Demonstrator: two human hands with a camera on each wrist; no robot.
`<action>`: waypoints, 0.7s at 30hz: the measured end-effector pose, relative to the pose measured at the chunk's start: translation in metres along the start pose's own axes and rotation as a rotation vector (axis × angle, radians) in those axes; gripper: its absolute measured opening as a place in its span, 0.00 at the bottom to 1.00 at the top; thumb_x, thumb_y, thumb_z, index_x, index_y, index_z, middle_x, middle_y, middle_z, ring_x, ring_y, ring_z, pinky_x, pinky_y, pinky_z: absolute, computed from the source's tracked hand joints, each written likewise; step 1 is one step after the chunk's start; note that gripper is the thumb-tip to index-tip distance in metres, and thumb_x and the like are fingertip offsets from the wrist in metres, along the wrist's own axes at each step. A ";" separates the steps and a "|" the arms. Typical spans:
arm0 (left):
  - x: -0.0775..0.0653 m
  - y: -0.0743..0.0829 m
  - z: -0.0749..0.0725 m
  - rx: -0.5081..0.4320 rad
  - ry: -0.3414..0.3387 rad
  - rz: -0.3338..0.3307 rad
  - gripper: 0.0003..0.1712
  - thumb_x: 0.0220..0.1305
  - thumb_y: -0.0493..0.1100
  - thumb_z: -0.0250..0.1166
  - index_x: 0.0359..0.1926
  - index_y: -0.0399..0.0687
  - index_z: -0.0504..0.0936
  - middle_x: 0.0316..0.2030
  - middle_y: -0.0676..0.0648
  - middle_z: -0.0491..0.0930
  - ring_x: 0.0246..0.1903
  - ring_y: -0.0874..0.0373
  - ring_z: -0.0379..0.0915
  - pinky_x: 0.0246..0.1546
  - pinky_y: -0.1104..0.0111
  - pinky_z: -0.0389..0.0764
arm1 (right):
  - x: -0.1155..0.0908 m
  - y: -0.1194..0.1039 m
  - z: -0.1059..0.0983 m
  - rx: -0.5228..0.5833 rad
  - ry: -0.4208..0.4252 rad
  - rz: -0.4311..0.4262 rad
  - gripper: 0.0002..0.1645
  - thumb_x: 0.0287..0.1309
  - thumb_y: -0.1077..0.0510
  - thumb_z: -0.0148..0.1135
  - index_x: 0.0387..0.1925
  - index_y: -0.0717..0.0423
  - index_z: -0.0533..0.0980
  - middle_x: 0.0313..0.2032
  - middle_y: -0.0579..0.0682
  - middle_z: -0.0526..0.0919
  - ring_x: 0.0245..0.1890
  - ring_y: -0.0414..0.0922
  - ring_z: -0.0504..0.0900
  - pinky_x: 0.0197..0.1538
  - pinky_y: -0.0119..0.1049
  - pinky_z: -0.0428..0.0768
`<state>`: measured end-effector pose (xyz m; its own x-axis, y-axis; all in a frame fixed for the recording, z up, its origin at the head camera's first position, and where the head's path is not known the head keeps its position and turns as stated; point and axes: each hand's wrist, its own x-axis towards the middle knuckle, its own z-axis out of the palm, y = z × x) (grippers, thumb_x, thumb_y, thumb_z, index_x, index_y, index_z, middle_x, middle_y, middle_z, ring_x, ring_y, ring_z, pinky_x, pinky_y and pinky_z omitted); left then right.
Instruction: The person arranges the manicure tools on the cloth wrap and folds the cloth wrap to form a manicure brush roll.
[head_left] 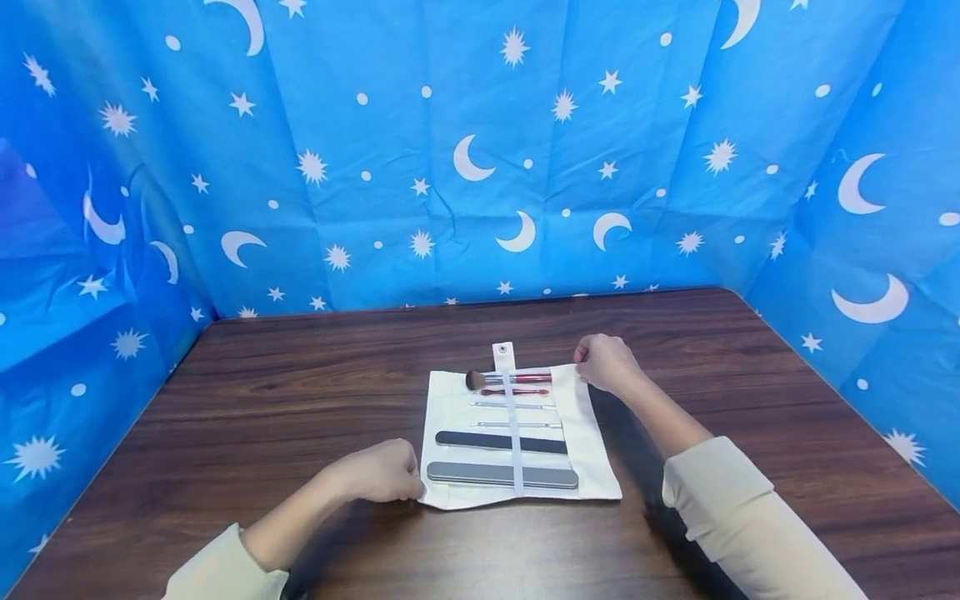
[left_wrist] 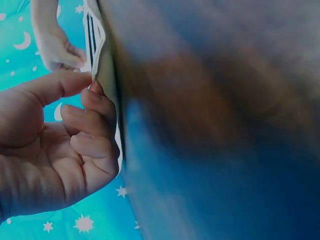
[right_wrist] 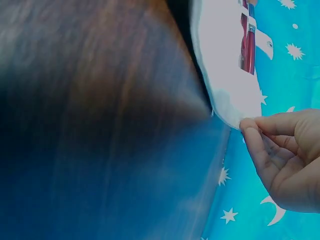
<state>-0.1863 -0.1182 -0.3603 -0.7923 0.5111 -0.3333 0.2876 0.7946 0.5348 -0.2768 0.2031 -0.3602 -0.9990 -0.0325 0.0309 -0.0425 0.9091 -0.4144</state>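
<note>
Pinched between the thumb and index finger of the left hand (head_left: 384, 472) is the near left corner of a white fabric case (head_left: 596, 450); its far right corner is pinched likewise by the right hand (head_left: 606, 365). Only a thin margin is caught on each side, so either corner could be lost if it were pulled hard. Between the hands, the case is laid spread out on the table (head_left: 360, 358), its near edge slightly bowed (whether any part is lifted cannot be told). If one corner were raised more than the other, the tools could be tipped sideways out of place.

Across the case, a brush (head_left: 491, 381), a small red-handled tool (head_left: 525, 392), two thin metal tools (head_left: 487, 425), a black file (head_left: 501, 442) and a grey file (head_left: 502, 475) are crossed by one narrow band (head_left: 513, 425). Most risk is judged to lie with the grey file: it is set closest to the near edge, and its rounded right end is seen uncovered, so it could be slid free by a tilt toward the near side. By a sharp fold, the brush's bristles could be bent. At the far edge, a tab with a snap (head_left: 504, 360) is left sticking out, where it could be caught underneath.
</note>
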 end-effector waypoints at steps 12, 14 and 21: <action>0.000 -0.002 0.007 0.067 0.145 0.048 0.22 0.53 0.36 0.61 0.07 0.51 0.65 0.05 0.59 0.58 0.08 0.67 0.49 0.10 0.76 0.52 | -0.011 0.006 -0.009 0.045 -0.093 -0.042 0.13 0.53 0.64 0.61 0.41 0.64 0.73 0.35 0.57 0.81 0.33 0.50 0.79 0.36 0.42 0.74; 0.000 -0.002 0.007 0.088 0.212 0.098 0.18 0.56 0.37 0.62 0.12 0.50 0.72 0.07 0.59 0.62 0.09 0.67 0.52 0.11 0.75 0.55 | -0.021 0.005 -0.016 0.039 -0.117 -0.119 0.13 0.52 0.63 0.62 0.41 0.63 0.74 0.36 0.56 0.81 0.35 0.49 0.79 0.37 0.43 0.75; -0.003 -0.001 0.011 0.229 0.208 0.238 0.13 0.49 0.49 0.71 0.30 0.45 0.81 0.19 0.60 0.69 0.17 0.68 0.60 0.18 0.73 0.66 | -0.071 -0.001 -0.026 -0.019 -0.364 -0.347 0.14 0.46 0.61 0.68 0.37 0.56 0.76 0.30 0.44 0.78 0.31 0.41 0.75 0.35 0.38 0.74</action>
<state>-0.1780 -0.1168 -0.3680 -0.7744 0.6312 -0.0437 0.5705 0.7264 0.3832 -0.2050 0.2153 -0.3384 -0.8667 -0.4736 -0.1566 -0.3760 0.8266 -0.4188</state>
